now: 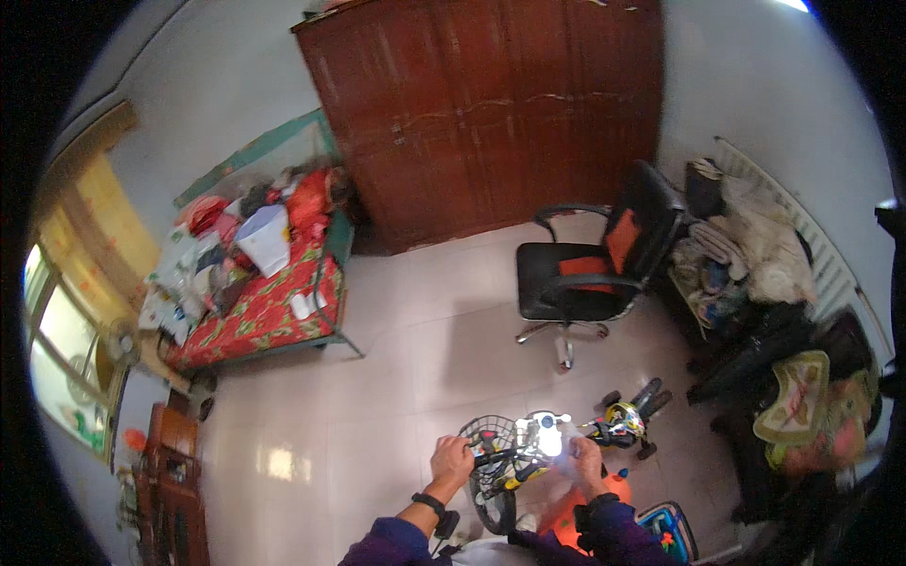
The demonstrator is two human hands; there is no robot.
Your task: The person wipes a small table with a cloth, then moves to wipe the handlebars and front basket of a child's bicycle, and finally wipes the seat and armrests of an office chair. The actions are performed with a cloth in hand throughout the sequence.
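My left hand [453, 463] is wrapped around the left end of a small bicycle's black handlebar [487, 458]. A black wire basket [488, 429] is mounted beside that hand, and the bicycle's wheel [497, 506] and a yellow frame part [522, 478] show below. At the bar's middle a white device [546, 433] shines with strong glare. My right hand [586, 458] is curled at the device's right side, by a whitish blur. Glare and the fingers hide what it grips. Black straps circle both wrists.
A small ride-on toy [623, 424] stands just beyond my right hand. An orange toy [566, 516] and a blue-lined case [669, 530] are near my right forearm. Farther off are an office chair [566, 279], a bed [262, 332], a wooden wardrobe [488, 120] and piled belongings [764, 262].
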